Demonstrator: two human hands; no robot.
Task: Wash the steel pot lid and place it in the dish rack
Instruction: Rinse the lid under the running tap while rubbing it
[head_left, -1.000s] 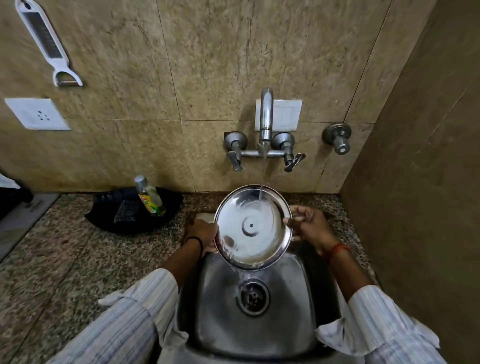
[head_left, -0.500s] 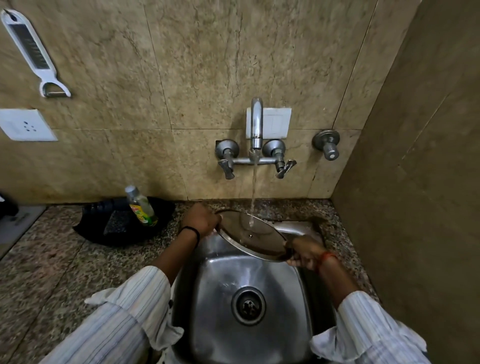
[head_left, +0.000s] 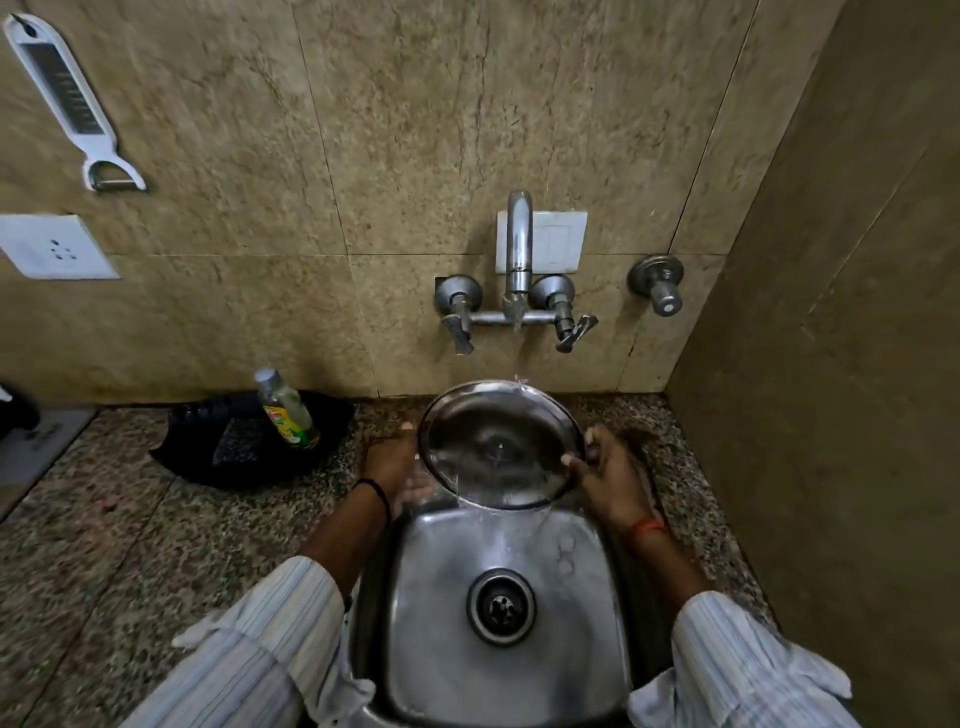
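Setting: speckled granite counter (head_left: 104, 545) in a corner of beige stone-tiled wall, steel sink (head_left: 587, 623) set into it.

Left hand (head_left: 395, 467): fingers curled round the left rim of the lid, partly hidden behind it; black band on the wrist; striped sleeve pushed up the forearm.

Right hand (head_left: 608, 478): fingers closed on the right rim of the lid, thumb lying over its edge; red thread on the wrist; striped sleeve as on the left.

Steel pot lid (head_left: 498, 441): held between both hands above the back edge of the sink, tilted with its face toward the camera; small fitting at the centre; water sheeting off its lower rim into the basin.

Tap (head_left: 518, 249): wall-mounted, directly above the lid, running; the stream meets the lid's upper edge. Lever valve on either side; a separate valve (head_left: 657, 283) on the wall to the right.

Drain (head_left: 500, 606): centre of the basin, below the lid.

Bottle (head_left: 285, 410): clear, green-and-yellow label, leaning on a black object (head_left: 244, 447) on the counter, left of the left hand.

Wall, far left: white grater-peeler (head_left: 67, 98) hanging; white socket plate (head_left: 54, 248) beneath it.
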